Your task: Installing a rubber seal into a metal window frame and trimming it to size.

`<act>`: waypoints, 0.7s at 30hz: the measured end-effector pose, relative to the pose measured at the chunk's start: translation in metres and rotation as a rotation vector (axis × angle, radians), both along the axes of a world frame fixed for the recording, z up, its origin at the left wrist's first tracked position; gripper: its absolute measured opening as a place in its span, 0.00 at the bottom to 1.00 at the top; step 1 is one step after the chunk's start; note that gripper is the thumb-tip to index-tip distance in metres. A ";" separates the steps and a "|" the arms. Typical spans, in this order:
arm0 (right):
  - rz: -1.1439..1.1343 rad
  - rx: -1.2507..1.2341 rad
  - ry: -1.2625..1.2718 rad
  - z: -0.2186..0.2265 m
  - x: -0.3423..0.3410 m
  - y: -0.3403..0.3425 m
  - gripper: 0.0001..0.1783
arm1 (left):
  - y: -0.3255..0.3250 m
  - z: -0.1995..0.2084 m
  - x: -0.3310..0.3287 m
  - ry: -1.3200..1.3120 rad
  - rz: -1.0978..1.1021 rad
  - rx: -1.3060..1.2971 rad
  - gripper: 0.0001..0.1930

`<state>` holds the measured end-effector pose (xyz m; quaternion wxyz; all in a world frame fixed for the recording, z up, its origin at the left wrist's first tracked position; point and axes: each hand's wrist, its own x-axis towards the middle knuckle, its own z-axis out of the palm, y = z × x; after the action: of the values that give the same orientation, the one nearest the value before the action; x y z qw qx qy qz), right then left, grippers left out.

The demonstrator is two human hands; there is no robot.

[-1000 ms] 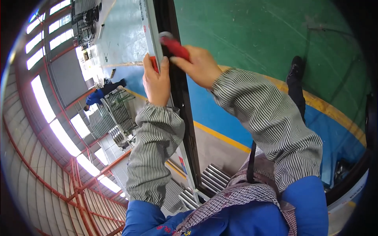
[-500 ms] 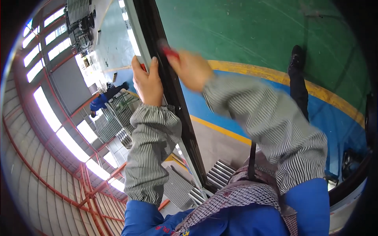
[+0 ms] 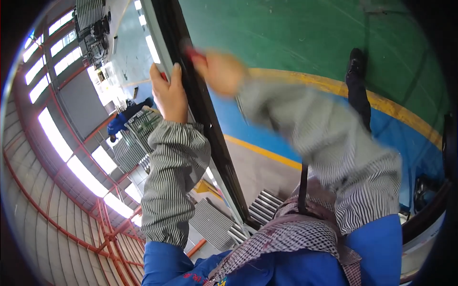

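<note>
A long dark frame with a paler edge runs slantwise from the top of the view down past my body. At its left edge is my left hand, thumb and forefinger pinched about a small red piece that mostly hides behind them. My right hand is closed round a red-handled tool over the frame's right side. Motion smears that hand, and the tool's head is too blurred to name. Striped sleeve covers wrap both forearms.
Glossy glass borders the frame on the left. Metal rollers stand near the frame's lower end, beside a ribbed grey panel. Another person in blue is far off at left. Yellow bands cross the green and blue floor.
The frame and both hands sit slightly farther left and higher in the view. Less of the red piece shows by my left fingers. My right hand still grips the red-handled tool, blurred in both.
</note>
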<state>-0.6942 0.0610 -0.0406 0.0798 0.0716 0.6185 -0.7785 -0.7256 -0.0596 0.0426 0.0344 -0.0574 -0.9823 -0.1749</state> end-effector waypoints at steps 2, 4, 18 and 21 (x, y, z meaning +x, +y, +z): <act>0.072 -0.045 -0.036 -0.008 -0.046 0.006 0.25 | -0.003 0.000 -0.002 -0.026 -0.011 0.015 0.23; -0.030 -0.025 -0.045 -0.009 -0.026 -0.011 0.24 | -0.006 0.000 -0.003 -0.028 0.003 0.024 0.23; 0.124 -0.043 -0.214 -0.003 0.110 -0.059 0.16 | -0.013 0.021 -0.005 -0.468 0.147 0.744 0.22; 0.108 -0.082 -0.244 0.015 0.111 -0.056 0.16 | -0.018 0.020 -0.010 -0.498 0.160 0.763 0.23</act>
<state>-0.5832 0.0048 -0.0257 0.1992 0.1291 0.5748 -0.7831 -0.7361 -0.0772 0.0626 -0.1704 0.0788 -0.8275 -0.5292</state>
